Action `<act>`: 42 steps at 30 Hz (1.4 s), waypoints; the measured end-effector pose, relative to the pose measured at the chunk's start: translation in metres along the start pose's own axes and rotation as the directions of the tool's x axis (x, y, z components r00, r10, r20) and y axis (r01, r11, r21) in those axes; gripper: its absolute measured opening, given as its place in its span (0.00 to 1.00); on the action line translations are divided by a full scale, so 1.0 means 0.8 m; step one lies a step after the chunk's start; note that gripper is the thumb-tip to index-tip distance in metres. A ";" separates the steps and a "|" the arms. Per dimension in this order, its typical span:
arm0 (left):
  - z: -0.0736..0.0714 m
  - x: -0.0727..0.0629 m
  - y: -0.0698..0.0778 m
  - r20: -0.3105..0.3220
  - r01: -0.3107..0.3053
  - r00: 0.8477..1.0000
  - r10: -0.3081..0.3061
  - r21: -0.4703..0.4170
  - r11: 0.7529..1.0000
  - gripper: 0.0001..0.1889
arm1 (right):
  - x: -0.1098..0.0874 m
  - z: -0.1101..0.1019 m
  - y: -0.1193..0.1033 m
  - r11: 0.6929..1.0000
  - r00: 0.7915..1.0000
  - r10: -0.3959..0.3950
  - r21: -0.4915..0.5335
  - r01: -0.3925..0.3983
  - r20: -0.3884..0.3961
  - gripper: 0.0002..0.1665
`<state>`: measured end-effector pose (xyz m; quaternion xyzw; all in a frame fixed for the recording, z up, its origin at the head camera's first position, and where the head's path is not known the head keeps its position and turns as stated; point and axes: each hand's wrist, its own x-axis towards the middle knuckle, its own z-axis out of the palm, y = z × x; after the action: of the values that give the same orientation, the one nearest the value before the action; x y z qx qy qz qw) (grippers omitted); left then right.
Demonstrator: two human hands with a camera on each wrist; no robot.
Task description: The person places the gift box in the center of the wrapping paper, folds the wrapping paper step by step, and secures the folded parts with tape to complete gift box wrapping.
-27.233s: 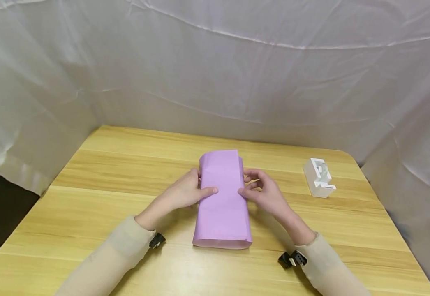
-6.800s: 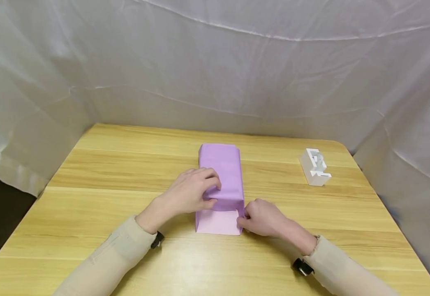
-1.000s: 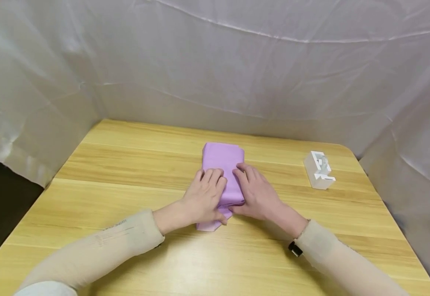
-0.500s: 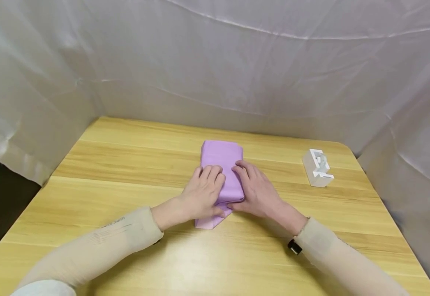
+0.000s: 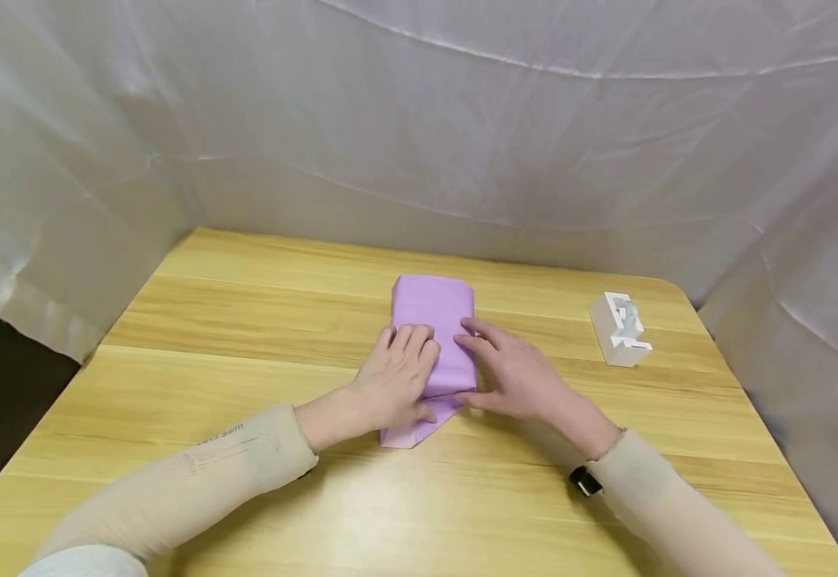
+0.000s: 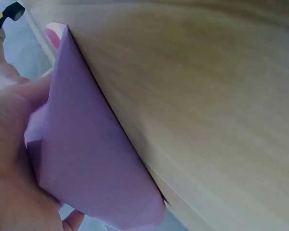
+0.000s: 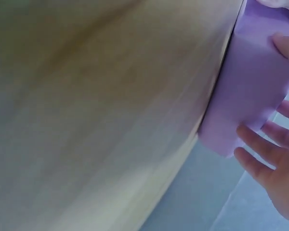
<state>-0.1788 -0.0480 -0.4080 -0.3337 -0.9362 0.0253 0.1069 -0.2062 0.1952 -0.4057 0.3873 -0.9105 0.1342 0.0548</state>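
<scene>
A box-shaped package in purple wrapping paper (image 5: 437, 303) lies lengthwise at mid-table, its contents hidden. From its near end a flap (image 5: 425, 433) with folded-in corners sticks out onto the table. My left hand (image 5: 393, 377) holds the package from the left, fingers bent over its top and thumb down on the flap. In the left wrist view the package's purple side (image 6: 96, 144) stands next to that hand. My right hand (image 5: 520, 373) is at the right side, fingers spread and fairly straight, tips touching or very near the paper; its thumb is by the near right corner.
A white tape dispenser (image 5: 619, 328) with a roll of clear tape stands on the right of the wooden table (image 5: 246, 320). Light grey cloth (image 5: 419, 120) hangs behind and along both sides.
Long ago the paper was a loose sleeve with an open near end; now that end is folded into a flap. In the last half second my right hand has loosened and shifted slightly right.
</scene>
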 end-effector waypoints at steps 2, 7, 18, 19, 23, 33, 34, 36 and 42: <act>0.000 0.001 0.001 -0.006 0.001 1.000 -0.001 -0.007 1.000 0.47 | 0.000 0.000 -0.003 0.996 1.000 0.001 -0.088 -0.002 -0.012 0.52; 0.001 0.002 0.001 -0.020 -0.002 1.000 0.002 0.027 1.000 0.44 | 0.000 0.001 -0.006 0.988 1.000 0.003 -0.153 -0.003 -0.004 0.53; 0.005 0.004 -0.001 -0.034 -0.013 0.999 0.015 0.058 0.998 0.39 | 0.001 -0.008 0.004 0.994 0.998 0.024 0.103 -0.029 0.053 0.58; 0.005 0.004 -0.001 -0.040 -0.015 0.999 0.018 0.057 0.998 0.39 | 0.001 -0.010 0.002 0.994 0.999 0.030 0.105 -0.034 0.044 0.60; 0.005 0.004 -0.003 -0.060 -0.026 0.998 0.028 0.039 0.999 0.38 | -0.017 -0.015 -0.012 0.995 0.997 0.028 0.095 -0.021 -0.074 0.57; 0.006 0.007 -0.017 -0.061 -0.055 0.997 0.051 -0.073 0.996 0.38 | -0.077 -0.006 -0.075 0.966 0.957 -0.253 0.083 0.244 0.139 0.37; 0.005 0.008 -0.018 -0.054 -0.054 0.997 0.050 -0.077 0.996 0.38 | -0.078 -0.003 -0.079 0.963 0.947 -0.267 0.077 0.257 0.176 0.39; 0.005 0.008 -0.018 -0.042 -0.055 0.998 0.052 -0.077 0.996 0.38 | -0.076 0.003 -0.085 0.958 0.931 -0.287 0.063 0.281 0.223 0.41; 0.005 0.008 -0.016 -0.039 -0.061 0.998 0.058 -0.080 0.995 0.38 | -0.071 0.017 -0.094 0.954 0.903 -0.297 0.049 0.297 0.309 0.45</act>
<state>-0.1925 -0.0540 -0.4089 -0.3662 -0.9239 -0.0159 0.1095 -0.1123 0.1806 -0.4155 0.5377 -0.8379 0.0617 -0.0708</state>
